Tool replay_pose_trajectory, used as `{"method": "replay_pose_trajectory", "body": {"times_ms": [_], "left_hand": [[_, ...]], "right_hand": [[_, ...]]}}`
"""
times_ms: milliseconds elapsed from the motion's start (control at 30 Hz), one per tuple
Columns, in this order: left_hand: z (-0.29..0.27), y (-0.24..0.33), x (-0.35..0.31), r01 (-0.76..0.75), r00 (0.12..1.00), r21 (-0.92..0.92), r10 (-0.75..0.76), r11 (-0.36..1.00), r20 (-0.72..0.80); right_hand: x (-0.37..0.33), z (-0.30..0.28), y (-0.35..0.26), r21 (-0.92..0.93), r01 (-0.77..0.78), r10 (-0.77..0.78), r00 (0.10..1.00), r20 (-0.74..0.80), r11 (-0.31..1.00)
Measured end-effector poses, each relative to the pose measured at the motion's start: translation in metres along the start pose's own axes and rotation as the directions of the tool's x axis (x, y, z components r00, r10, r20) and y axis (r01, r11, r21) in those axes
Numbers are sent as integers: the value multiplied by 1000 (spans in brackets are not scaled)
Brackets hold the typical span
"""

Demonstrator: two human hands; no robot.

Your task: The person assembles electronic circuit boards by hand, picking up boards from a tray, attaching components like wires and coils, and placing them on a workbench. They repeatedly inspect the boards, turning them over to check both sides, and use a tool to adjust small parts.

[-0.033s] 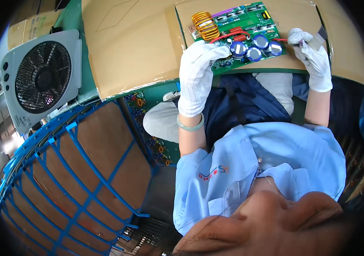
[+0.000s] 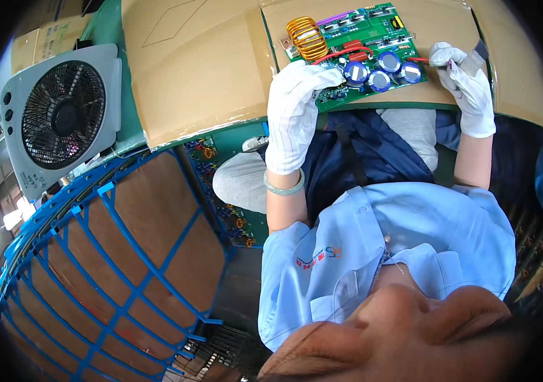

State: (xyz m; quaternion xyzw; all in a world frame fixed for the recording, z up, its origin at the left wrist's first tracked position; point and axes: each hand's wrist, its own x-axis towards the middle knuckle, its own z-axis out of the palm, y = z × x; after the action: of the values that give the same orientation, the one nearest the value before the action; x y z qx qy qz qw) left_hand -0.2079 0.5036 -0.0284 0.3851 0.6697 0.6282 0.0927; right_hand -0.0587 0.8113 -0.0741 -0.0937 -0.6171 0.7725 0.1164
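Note:
A green circuit board (image 2: 379, 33) lies on cardboard in front of me. It carries a copper-wound coil (image 2: 307, 39), blue-topped round capacitors (image 2: 379, 81) and a red wire (image 2: 348, 53) looping across its middle. My left hand (image 2: 297, 95), in a white glove, grips the board's near left corner; its fingertips reach beside the capacitors. Off the right edge runs another red wire (image 2: 418, 60), leading to my right hand (image 2: 465, 79). That gloved hand is closed in a pinch around the wire's end, which the fingers mostly hide.
Brown cardboard (image 2: 201, 76) covers the bench top. A grey box fan (image 2: 65, 118) stands at the left. Below it is a blue wire rack (image 2: 132, 286) with brown panels. More circuit boards (image 2: 230, 216) show beneath the bench edge, near my left knee.

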Motion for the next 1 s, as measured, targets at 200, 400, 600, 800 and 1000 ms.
{"method": "replay_pose_trajectory", "body": {"times_ms": [200,400,600,800,1000], "left_hand": [[5,-16,-20,144,980,-395,-187,907,-72],[3,-15,-18,-9,1000,89,10,996,-11],[10,-12,-18,120,989,-272,-138,955,-49],[11,-8,-14,-48,998,100,52,994,-44],[12,-11,-19,47,996,-47,-51,998,-70]], "right_hand": [[0,8,-14,-10,-62,63,997,41,998],[-1,5,-14,-2,-155,155,988,29,988],[-1,0,-2,-7,-77,78,995,59,997],[-7,-2,6,85,-5,7,1000,-30,996],[-5,-10,8,116,-61,59,998,22,991]]}}
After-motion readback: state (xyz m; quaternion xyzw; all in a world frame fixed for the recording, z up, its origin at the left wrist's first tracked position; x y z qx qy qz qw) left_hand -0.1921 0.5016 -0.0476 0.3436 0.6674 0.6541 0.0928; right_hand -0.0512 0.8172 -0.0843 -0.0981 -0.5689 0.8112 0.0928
